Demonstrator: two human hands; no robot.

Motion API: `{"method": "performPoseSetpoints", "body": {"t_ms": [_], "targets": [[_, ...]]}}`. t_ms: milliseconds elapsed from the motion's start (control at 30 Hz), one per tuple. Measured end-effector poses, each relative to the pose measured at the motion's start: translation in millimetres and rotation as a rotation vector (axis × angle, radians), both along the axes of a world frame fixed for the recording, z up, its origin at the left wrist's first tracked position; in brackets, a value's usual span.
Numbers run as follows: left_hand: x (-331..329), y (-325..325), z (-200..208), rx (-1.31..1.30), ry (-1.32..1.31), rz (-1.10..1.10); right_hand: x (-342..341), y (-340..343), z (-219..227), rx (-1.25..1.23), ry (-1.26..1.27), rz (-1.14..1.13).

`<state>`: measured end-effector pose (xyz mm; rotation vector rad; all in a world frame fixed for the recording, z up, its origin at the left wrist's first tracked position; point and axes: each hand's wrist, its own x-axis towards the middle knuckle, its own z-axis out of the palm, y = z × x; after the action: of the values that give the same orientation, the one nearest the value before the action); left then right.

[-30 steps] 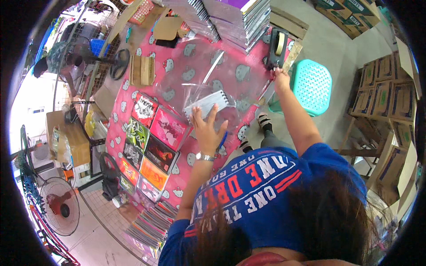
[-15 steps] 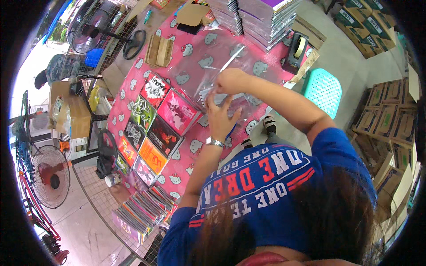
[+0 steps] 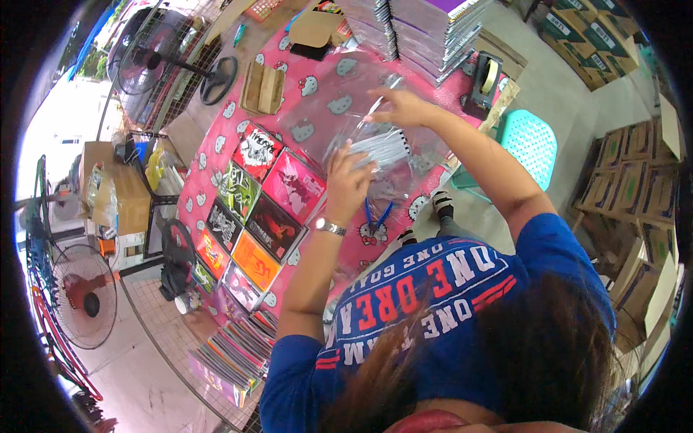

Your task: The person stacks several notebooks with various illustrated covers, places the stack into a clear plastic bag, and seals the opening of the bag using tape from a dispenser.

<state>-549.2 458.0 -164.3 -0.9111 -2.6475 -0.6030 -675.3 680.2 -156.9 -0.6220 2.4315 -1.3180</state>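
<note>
A wire-bound notebook (image 3: 382,150) with pale pages uppermost and a dark coil lies at the table's right side, in or under clear plastic film (image 3: 328,94). The fingers of my left hand (image 3: 349,179) are spread across the notebook's left edge and the film. Beyond the notebook, my right hand (image 3: 406,110) is at the film's edge, its thumb and forefinger apart. Blue-handled pliers (image 3: 377,216) lie close to the near table edge. Left of my left hand, several colourful-covered notebooks (image 3: 268,225) are laid out in two rows.
Tall stacks of wire-bound notebooks (image 3: 426,36) stand at the back beside a tape dispenser (image 3: 482,85). A wooden block (image 3: 261,88) sits on the pink tablecloth (image 3: 216,137). More notebooks (image 3: 234,346) are lined up near left. A turquoise stool (image 3: 530,148) stands at right.
My right hand has moved away and right from my left, its fingers parting. My left hand has shifted slightly nearer and left. The notebook and the pliers now show more.
</note>
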Motion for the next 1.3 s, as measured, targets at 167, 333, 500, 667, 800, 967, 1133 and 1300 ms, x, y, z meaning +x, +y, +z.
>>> {"method": "performPoseSetpoints", "body": {"t_ms": [167, 333, 500, 667, 800, 967, 1133, 1300], "targets": [[-22, -2, 25, 0.765, -0.378, 0.056, 7, -13, 20, -0.216, -0.2, 0.356], [-22, -16, -2, 0.201, -0.274, 0.065, 66, 3, 26, -0.155, 0.414, 0.397], [-14, 10, -11, 0.432, -0.289, 0.275, 90, -17, 8, 0.158, 0.242, 0.003], [-19, 8, -9, 0.21, -0.356, 0.563, 70, -33, 31, 0.235, 0.125, -0.029], [-26, -1, -2, 0.048, -0.272, 0.564, 41, 44, 19, 0.104, -0.047, -0.456], [-48, 21, 21, 0.154, -0.588, 0.469, 20, 213, -131, -0.024, -0.31, -1.255], [-51, -8, 4, 0.415, -0.76, 0.496, 27, 169, -138, -0.936, -0.318, -1.269], [-47, -3, -21, 0.861, -0.765, 0.461, 64, 166, -177, -1.212, -0.526, -1.035]]}}
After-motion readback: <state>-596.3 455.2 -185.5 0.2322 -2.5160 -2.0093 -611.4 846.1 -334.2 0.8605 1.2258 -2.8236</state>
